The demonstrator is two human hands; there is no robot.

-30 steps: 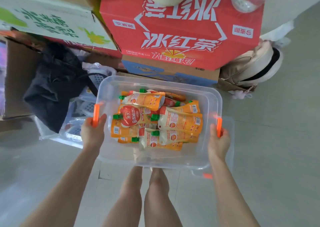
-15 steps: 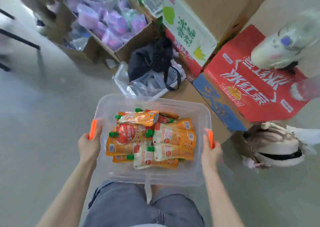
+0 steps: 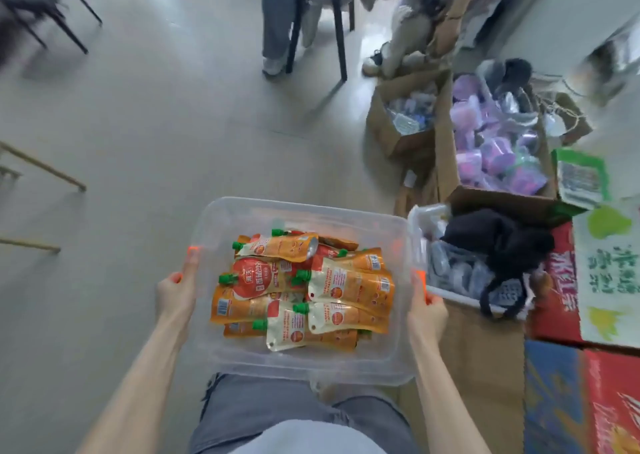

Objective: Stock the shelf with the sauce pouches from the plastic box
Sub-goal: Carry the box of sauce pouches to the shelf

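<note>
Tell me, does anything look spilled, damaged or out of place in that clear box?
Nothing spilled or torn shows. The sauce pouches lie jumbled, overlapping and pointing different ways inside the plastic box held by the left hand and right hand.

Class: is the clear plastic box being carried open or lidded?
Open: no lid covers the plastic box; the sauce pouches inside show unobstructed, piled loosely. The left hand and right hand grip its sides.

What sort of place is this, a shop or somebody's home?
Probably a small shop's stockroom, though no shelf shows. Open brown cardboard cartons of purple wrapped goods sit on the grey floor near red printed cartons, and a clear plastic box holds orange sauce pouches.
</note>
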